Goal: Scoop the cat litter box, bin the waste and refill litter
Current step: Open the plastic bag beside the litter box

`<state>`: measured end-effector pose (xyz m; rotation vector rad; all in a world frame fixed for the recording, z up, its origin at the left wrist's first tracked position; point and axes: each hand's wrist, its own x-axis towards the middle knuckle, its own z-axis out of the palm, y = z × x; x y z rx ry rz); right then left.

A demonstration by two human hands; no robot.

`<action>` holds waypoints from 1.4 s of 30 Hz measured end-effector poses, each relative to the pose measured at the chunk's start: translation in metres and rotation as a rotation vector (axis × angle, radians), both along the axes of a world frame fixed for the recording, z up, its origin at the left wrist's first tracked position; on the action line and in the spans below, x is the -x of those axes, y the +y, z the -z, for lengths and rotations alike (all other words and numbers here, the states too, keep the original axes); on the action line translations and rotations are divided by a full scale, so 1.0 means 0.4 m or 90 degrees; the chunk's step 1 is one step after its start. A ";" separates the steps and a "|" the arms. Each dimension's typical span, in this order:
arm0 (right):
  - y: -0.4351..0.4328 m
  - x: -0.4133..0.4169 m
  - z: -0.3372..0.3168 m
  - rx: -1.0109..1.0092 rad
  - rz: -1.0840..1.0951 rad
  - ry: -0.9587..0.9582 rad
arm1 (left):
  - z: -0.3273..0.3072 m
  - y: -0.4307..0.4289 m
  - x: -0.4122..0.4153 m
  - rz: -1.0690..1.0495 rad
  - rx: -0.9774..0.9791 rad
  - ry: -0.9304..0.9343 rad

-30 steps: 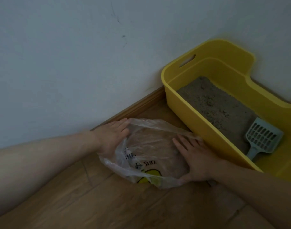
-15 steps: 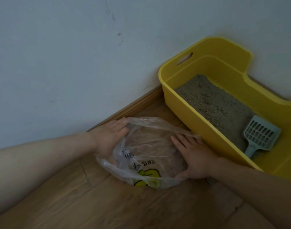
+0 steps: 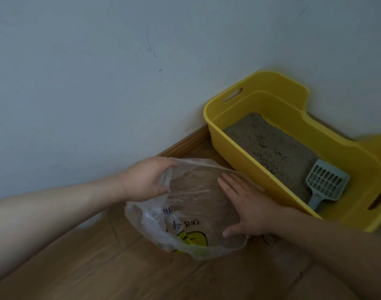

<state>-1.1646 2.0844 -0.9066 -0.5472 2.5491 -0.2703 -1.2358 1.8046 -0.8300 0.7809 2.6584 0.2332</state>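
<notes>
Two hands: I see the left hand (image 3: pixel 145 179) and right hand (image 3: pixel 250 210) both on the plastic bag (image 3: pixel 185 224)
Left grip: fingers curled over the bag's rim on the wall (image 3: pixel 98 83) side, clamped on it
Right grip: fingers straight and apart, palm flat on the bag, holding nothing
Bag: mouth open, lying on the wooden floor (image 3: pixel 98 267) just beside the litter box (image 3: pixel 250 169)
Box: yellow, against the wall, grey litter (image 3: pixel 269 144) inside
Scoop (image 3: pixel 325 186): blue-grey, lying in the box at the litter's near end, untouched
</notes>
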 end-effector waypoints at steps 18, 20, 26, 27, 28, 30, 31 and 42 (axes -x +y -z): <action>0.013 -0.015 -0.171 0.129 0.060 0.057 | -0.037 0.092 0.065 -0.126 -0.081 -0.061; 0.022 -0.019 -0.195 0.144 0.072 0.076 | -0.040 0.096 0.066 -0.129 -0.086 -0.065; 0.051 -0.024 -0.249 0.137 0.099 0.109 | -0.056 0.114 0.064 -0.140 -0.116 -0.090; 0.058 -0.024 -0.257 0.132 0.104 0.112 | -0.058 0.117 0.063 -0.142 -0.120 -0.093; 0.067 -0.023 -0.264 0.127 0.111 0.118 | -0.060 0.121 0.062 -0.145 -0.124 -0.096; 0.087 -0.021 -0.275 0.115 0.131 0.127 | -0.065 0.129 0.062 -0.145 -0.133 -0.102; 0.099 -0.019 -0.278 0.111 0.146 0.129 | -0.067 0.134 0.061 -0.144 -0.142 -0.107; 0.231 -0.006 -0.230 0.046 0.278 0.085 | -0.056 0.183 0.073 -0.132 -0.255 -0.152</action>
